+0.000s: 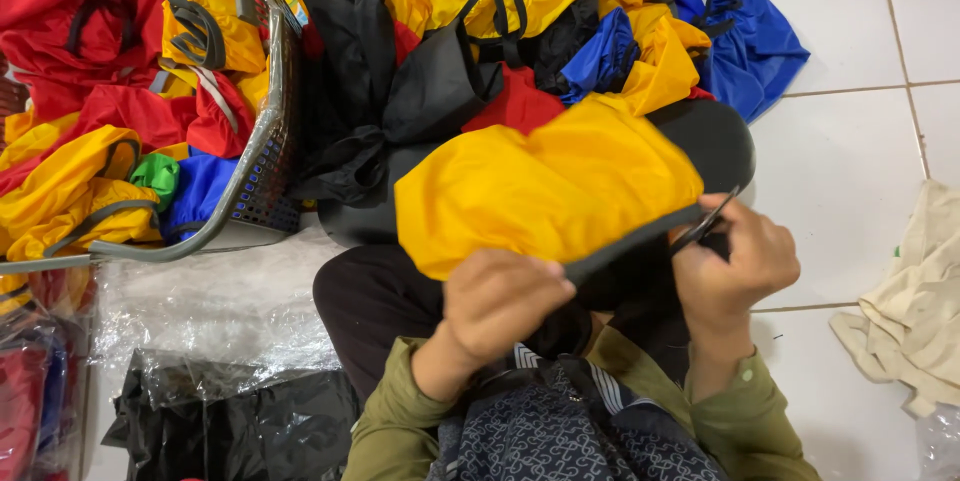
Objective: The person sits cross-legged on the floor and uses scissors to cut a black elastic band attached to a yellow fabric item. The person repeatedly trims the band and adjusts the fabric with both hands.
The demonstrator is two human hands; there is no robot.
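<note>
Left hand (505,296): curled into a fist over the near edge of the yellow bag (545,191), its grip closed on the fabric and black trim.
Right hand (740,261): fingers pressed together, pinching the black strap (640,234) at the bag's right corner; a thin dark tool shows at the fingertips, too small to tell what kind.
Yellow bag: spread across the person's lap, held between both hands, black strap running along its lower edge.
Pile (540,31): yellow, black, red and blue bags heaped on the floor just beyond the held one, touching it.
Basket (262,156): grey, on the left, filled with red, yellow, green and blue bags.
Plastic (215,306): clear wrapping on the floor beside the left knee, with a black bundle (240,431) below it.
Cloth (915,306): cream, crumpled on the white tiles at right, well apart from the hands.
Sleeves (400,426): olive green, both arms.
</note>
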